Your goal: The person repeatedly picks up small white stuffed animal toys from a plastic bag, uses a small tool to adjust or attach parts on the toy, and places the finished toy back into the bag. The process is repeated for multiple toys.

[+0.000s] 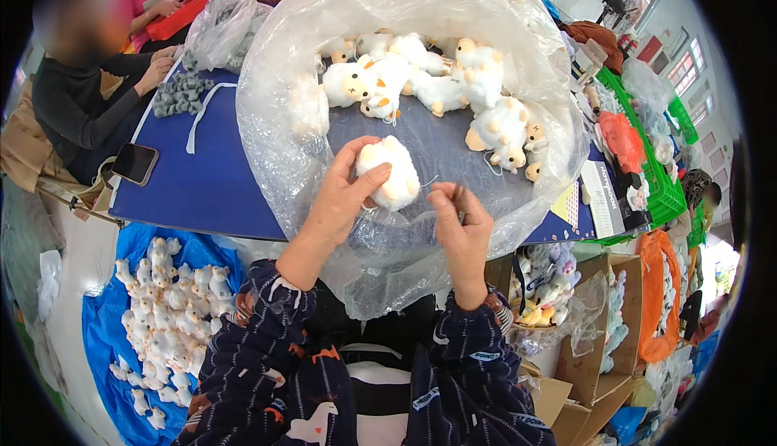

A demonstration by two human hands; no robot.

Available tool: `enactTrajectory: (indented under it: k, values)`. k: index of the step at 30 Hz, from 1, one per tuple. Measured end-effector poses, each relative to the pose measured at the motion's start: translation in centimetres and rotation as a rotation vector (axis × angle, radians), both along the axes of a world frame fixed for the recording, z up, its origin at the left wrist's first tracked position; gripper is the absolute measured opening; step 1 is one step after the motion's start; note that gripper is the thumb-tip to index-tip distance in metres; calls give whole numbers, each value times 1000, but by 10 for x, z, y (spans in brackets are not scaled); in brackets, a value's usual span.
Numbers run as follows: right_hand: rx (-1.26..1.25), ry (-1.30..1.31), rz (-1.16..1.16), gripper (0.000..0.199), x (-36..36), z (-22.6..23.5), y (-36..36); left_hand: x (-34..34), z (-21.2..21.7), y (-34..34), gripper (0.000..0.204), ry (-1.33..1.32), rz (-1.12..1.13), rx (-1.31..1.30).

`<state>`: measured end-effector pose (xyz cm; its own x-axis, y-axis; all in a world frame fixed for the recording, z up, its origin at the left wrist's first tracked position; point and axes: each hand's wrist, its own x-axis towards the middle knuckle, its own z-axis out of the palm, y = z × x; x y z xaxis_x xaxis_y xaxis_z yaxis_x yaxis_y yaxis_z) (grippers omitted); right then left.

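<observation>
Across mid-frame stretched a blue counter [202,187]; at centre, the left hand [341,193] curled around a white plush toy [392,174], the right hand [464,224] drawn nearly closed, its contents unclear.

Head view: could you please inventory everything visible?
Table: one, blue, centre
Plastic bag: one, clear, on table
Held plush toy: one, white, centre
Bagged plush toys: several, white, inside bag
Phone: one, dark, table's left
Small pieces: many, grey, beyond phone
Sheet: one, blue, lower left
Piled plush toys: many, white, on sheet
Crates: several, green, right
Cartons: several, brown, lower right
Fan: one, dark, upper right
Co-workers: two, dark and pink tops, upper left
Left hand: one, bare, holding plush toy
Right hand: one, bare, beside it
</observation>
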<state>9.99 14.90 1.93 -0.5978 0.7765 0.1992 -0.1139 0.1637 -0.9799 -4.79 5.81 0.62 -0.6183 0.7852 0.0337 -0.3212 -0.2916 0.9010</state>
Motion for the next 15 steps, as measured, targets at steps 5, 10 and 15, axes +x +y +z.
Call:
enactTrajectory:
  k: [5,10,15]
  values:
    - [512,-38,-18,17,-13,-2,-7,1,4,-6,45,-5,-74,12]
    - [296,-145,59,11,-10,-22,-17,5,-11,-7,45,264,-13,102]
    - [-124,-191,311,12,1,-19,-4,0,-21,-12,45,283,-113,74]
